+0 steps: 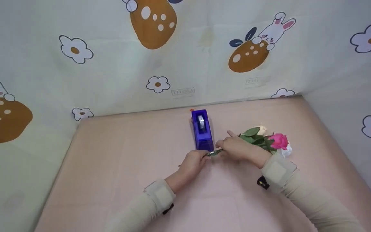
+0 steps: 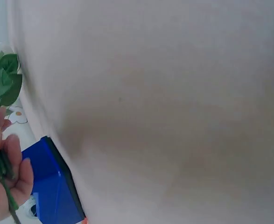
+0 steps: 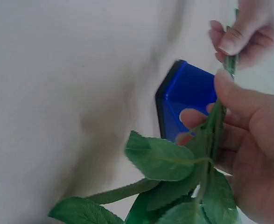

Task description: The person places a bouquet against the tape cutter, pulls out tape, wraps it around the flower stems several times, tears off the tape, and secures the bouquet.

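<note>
A bunch of roses lies across both hands, its blooms at the right: a pink rose (image 1: pixel 279 141), a cream rose (image 1: pixel 261 130) and a white rose (image 1: pixel 287 150). My left hand (image 1: pixel 192 163) pinches the green stems (image 1: pixel 214 152) near their lower ends. Higher up, below the leaves (image 3: pixel 165 158), my right hand (image 1: pixel 238 148) grips the same stems between thumb and fingers. A shiny patch shows on the stems between the two hands. Just beyond the hands stands a blue tape dispenser (image 1: pixel 204 138) with a roll of tape (image 1: pixel 201 122) in it.
Pink cloth covers the table (image 1: pixel 124 154). A pale curtain (image 1: pixel 114 71) printed with rabbits and flowers rises behind the table and along its sides. The dispenser's orange-red tip (image 1: pixel 192 110) points toward the back edge.
</note>
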`<state>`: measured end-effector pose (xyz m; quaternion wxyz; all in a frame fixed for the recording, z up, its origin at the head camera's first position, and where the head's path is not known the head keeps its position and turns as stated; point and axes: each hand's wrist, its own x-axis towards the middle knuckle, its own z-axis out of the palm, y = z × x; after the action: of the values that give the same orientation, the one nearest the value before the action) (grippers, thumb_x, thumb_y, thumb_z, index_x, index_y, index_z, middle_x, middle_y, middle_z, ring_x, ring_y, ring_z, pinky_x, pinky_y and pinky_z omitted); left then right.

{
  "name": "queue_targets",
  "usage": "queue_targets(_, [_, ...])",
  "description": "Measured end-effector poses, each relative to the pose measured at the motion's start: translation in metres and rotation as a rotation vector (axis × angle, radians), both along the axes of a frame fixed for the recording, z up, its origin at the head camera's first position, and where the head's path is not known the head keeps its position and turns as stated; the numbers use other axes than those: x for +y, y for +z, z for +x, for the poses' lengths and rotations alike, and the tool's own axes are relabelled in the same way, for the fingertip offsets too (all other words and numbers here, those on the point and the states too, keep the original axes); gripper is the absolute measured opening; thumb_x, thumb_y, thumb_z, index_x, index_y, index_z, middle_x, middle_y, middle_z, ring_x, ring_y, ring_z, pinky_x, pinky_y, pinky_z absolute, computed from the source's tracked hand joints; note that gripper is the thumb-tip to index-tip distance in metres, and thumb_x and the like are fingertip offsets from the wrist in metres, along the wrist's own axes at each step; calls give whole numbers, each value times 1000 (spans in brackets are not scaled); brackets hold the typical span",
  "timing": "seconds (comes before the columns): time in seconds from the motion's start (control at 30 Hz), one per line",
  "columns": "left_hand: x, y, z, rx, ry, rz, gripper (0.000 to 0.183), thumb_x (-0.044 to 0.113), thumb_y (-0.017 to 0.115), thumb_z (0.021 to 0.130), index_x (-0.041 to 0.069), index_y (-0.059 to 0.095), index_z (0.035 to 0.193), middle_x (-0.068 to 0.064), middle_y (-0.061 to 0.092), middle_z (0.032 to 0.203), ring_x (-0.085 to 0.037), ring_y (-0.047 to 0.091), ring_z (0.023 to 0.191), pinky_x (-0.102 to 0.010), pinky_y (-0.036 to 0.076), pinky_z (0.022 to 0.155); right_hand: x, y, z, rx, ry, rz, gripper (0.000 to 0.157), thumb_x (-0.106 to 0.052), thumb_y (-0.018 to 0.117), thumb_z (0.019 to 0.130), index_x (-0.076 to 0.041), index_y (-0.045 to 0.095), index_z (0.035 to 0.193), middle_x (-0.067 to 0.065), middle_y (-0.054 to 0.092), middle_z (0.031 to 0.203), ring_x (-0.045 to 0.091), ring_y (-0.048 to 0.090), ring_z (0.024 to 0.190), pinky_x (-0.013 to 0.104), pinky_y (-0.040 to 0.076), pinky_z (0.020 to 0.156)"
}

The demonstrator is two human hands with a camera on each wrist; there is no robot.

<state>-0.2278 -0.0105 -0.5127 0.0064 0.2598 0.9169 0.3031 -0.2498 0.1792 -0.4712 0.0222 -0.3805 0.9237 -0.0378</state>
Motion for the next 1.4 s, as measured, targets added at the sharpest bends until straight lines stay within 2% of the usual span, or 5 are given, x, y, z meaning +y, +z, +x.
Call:
queue_targets(0.2, [0,-7,3,128,65,100,11,10,65,83,2,66,90,-7,67,86,-16,63,81,-23,51,70,-1,-1,-6,28,72,-2,8,-13,65,83,-7,68,86,5,67,80,25,62,80,56,30,100])
queue_targets(0.53, [1,14,-11,-380,117,176,27,18,53,92,-4,67,90,-10,65,75,-10,50,61,-22,44,57,1,-14,-10,323,163,-11,9,-17,71,75,-9,68,78,0,67,76,17,61,74,48,35,100])
queue_targets(0.93, [2,6,-5,-210,179,241,14,9,65,82,-4,66,89,-12,67,83,-14,58,71,-22,49,63,1,-7,-16,29,45,-14,15,-11,58,88,-3,67,96,9,68,88,27,62,90,56,26,102])
queue_targets(1.23, [2,-1,-1,-114,162,225,7,5,64,83,3,59,87,-7,63,84,-13,57,76,-21,48,66,-3,-5,-22,188,89,-18,16,5,62,75,-8,68,82,4,68,81,23,62,81,59,25,101])
queue_targets(1.4, [3,4,-6,-246,159,268,15,12,57,90,-1,60,97,-9,63,83,-12,56,71,-22,48,62,-1,-10,-23,330,96,-53,15,4,64,72,-10,68,77,2,68,76,19,63,78,57,22,104])
